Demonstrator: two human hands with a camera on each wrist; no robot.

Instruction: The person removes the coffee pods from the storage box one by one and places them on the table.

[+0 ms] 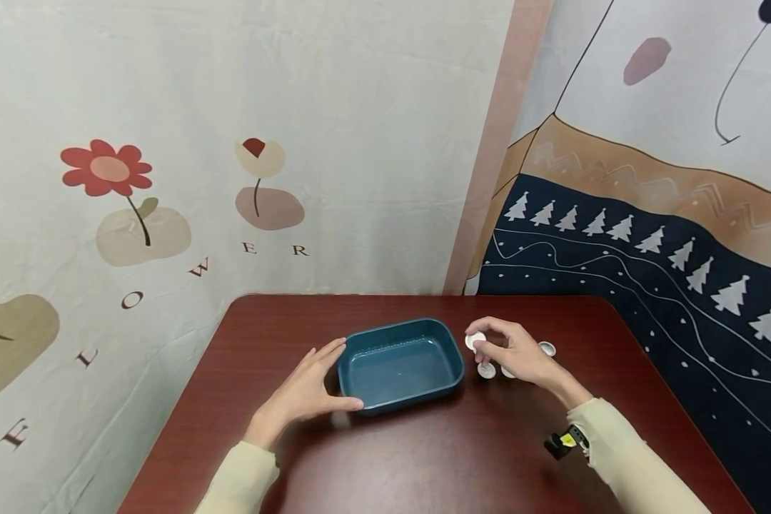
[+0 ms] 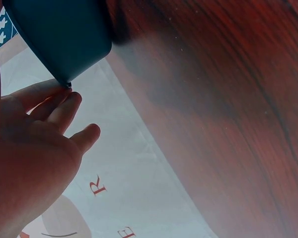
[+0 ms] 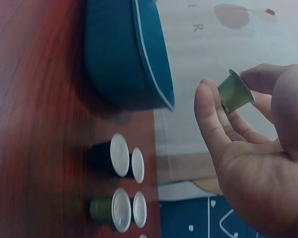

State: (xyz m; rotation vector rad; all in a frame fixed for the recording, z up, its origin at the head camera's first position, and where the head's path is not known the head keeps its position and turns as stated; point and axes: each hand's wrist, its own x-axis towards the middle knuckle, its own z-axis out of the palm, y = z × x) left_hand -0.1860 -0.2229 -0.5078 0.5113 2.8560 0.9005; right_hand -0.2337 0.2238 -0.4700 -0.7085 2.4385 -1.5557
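A dark teal rectangular basin (image 1: 398, 368) with rounded corners rests on the table. My left hand (image 1: 305, 385) spans its left end, fingers and thumb stretched apart, with fingertips against the rim in the left wrist view. To the right of the basin, my right hand (image 1: 514, 350) pinches a small green coffee capsule (image 3: 235, 92) with a pale lid between thumb and fingers, held above the table. Below that hand stand several more capsules, among them a green capsule (image 3: 102, 209) and a dark capsule (image 3: 101, 156), pale lids up. The right hand partly hides them in the head view.
The dark red wooden table (image 1: 398, 471) has rounded far corners. Behind it hangs a pale cloth (image 1: 373, 143) printed with flowers, and at the right a dark blue cloth (image 1: 552, 264) with white trees. A strap with a black device (image 1: 559, 445) sits on the right wrist.
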